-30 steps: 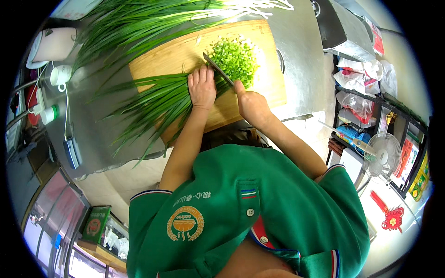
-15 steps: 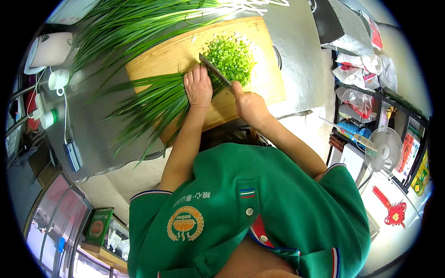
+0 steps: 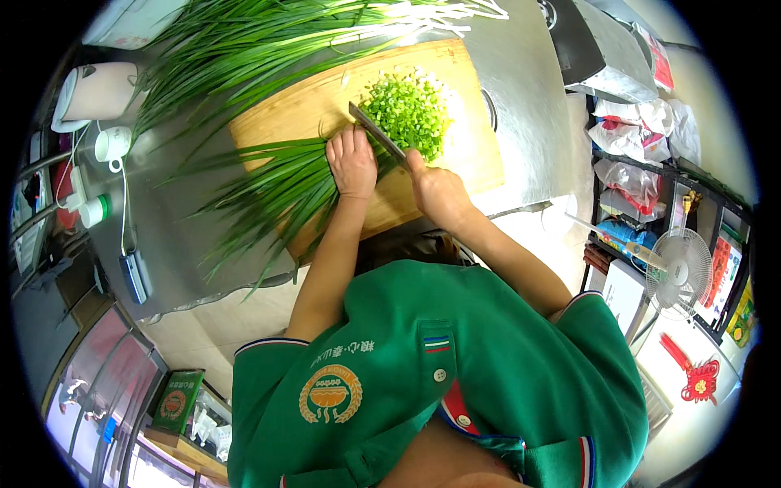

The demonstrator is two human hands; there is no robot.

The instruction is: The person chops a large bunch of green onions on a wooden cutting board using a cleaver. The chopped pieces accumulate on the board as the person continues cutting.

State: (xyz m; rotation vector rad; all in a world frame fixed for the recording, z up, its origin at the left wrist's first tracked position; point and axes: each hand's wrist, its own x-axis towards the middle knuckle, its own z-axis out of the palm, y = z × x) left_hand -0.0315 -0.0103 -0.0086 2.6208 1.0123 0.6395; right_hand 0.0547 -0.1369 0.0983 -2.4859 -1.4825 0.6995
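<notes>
My left hand [image 3: 355, 167] is closed over a bunch of green scallions [image 3: 281, 180], pressing it onto a wooden cutting board [image 3: 480, 150]. Their long leaves fan out to the left, past the board's edge. In my right hand [image 3: 440, 192] is the handle of a kitchen knife [image 3: 377, 130]. Its dark blade slants up and left, right beside my left fingertips, at the cut end of the bunch. Just right of the blade lies a heap of chopped scallions [image 3: 411, 112]. The blade's lower edge and the cut ends are partly hidden.
More whole scallions [image 3: 236, 61] lie on the metal table [image 3: 533, 122] beyond the board. At the left are a white mug [image 3: 114, 144], a pale rounded appliance [image 3: 102, 89] with cords, and a phone-like device [image 3: 135, 276]. A fan [image 3: 678, 268] and shelved bags stand at the right.
The whole view has shifted slightly, with the board and table appearing a little lower. Both hands keep nearly the same places, the knife still beside the left fingertips.
</notes>
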